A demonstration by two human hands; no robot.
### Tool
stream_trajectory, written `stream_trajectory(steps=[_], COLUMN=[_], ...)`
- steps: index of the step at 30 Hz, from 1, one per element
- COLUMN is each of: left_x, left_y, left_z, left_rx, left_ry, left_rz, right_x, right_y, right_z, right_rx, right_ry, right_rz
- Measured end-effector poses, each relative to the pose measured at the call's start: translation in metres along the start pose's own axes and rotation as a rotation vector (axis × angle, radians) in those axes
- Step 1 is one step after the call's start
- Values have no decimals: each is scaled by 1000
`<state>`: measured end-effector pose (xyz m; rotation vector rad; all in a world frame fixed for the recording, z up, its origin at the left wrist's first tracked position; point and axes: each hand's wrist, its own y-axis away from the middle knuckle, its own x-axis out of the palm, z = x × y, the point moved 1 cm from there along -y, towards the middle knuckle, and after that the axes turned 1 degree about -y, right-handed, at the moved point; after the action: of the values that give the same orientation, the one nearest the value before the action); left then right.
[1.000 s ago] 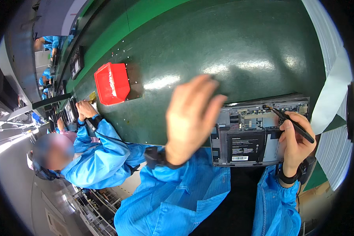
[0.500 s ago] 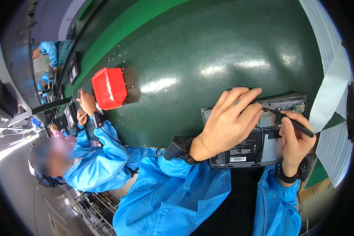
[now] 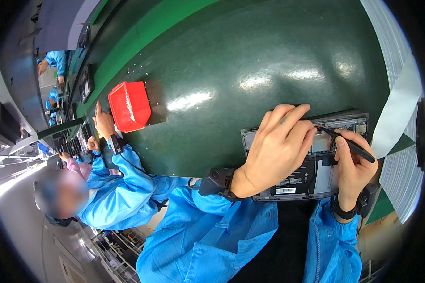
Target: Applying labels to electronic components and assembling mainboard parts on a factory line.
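At the near right part of the dark green surface (image 3: 208,52), close to the person's body, lies an opened device (image 3: 327,177), its inner parts facing up. A black battery (image 3: 301,178) with a white label fills much of its near half, and circuit parts run along its far half. The person's right hand (image 3: 355,165) is over the right side of the device, gripping black tweezers (image 3: 359,149) between thumb and fingers, with the tips pointing left and down into the circuit parts. The left hand (image 3: 279,150) reaches over the left side with bent fingers, its forefinger and thumb just beside the tweezer tips; the fingertips are too small and shaded to tell whether they pinch anything. Both wrists wear black bands, below which blue sleeves (image 3: 335,250) show. Well apart, to the far left, stands a red bin (image 3: 140,101) with white bits inside, and more small white specks are scattered around it. A co-worker (image 3: 123,198) in blue sits on the left, one hand near the bin. Along the right edge are stacked white sheets (image 3: 401,188) and a loose pale sheet (image 3: 397,118).
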<state>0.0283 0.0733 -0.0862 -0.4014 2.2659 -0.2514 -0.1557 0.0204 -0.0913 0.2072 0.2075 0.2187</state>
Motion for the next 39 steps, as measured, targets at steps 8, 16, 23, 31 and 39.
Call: stream_trajectory(steps=[8,16,23,31,39], left_x=[1,-6,-8,-7,-17], left_y=[-3,9,17,21,20], left_z=[7,6,14,18,18], left_rx=[-84,318,375,380,372], left_ry=[54,-256,-261,-224,-195], left_rz=[135,161,195,178,234], right_x=[-1,1,2,9,5], right_y=[0,-2,-3,-4,-5], right_z=[-3,-4,-7,2,0], right_rx=[-31,-115,-353,-302,-399], right_ry=[14,19,73,125,172], right_rz=[-11,0,69,99,139])
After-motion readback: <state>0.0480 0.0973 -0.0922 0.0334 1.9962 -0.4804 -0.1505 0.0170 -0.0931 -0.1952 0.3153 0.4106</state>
